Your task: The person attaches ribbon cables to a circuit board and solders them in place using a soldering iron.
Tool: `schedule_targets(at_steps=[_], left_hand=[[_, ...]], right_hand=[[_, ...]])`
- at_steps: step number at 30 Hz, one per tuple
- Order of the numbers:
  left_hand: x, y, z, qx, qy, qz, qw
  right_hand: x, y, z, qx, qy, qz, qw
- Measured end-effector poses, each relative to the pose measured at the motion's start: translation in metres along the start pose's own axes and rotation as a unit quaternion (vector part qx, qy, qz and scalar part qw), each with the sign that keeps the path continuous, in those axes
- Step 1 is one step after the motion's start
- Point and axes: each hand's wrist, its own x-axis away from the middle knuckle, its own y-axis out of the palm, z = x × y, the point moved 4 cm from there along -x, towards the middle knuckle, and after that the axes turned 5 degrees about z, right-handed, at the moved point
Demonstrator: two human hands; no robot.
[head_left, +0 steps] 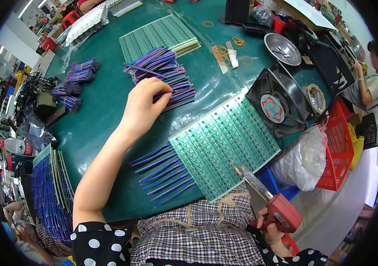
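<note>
My left hand [144,99] is over a pile of cut multicoloured wires [182,84], thumb and fingertips pinched on a wire at the pile's edge. My right hand [271,228] grips a red soldering gun [282,213] at the lower right. Its metal tip rests over the near edge of a green circuit board panel [224,146], which lies tilted on the table in front of me. Several blue and purple wires [164,173] stick out from the panel's left edge. Beyond the wire pile lies a stack of similar green panels [158,35].
A black fan [277,102] stands right of the panel, with a metal bowl [282,48] behind it. Rubber bands [221,55] lie farther back. Tied wire bundles [73,84] sit at the left, above wired panels [51,190]. A red crate [337,146] and plastic bag [302,155] are at the right.
</note>
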Motion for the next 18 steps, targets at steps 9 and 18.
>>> schedule_targets(at_steps=[9,18], left_hand=[[0.051,-0.015,0.05,0.226,-0.155,-0.076,0.959],[0.154,0.008,0.123,-0.128,0.237,-0.067,0.961]], right_hand=[[0.013,-0.009,0.012,-0.047,0.093,0.008,0.995],[0.01,0.009,-0.003,-0.052,0.111,-0.038,0.992]])
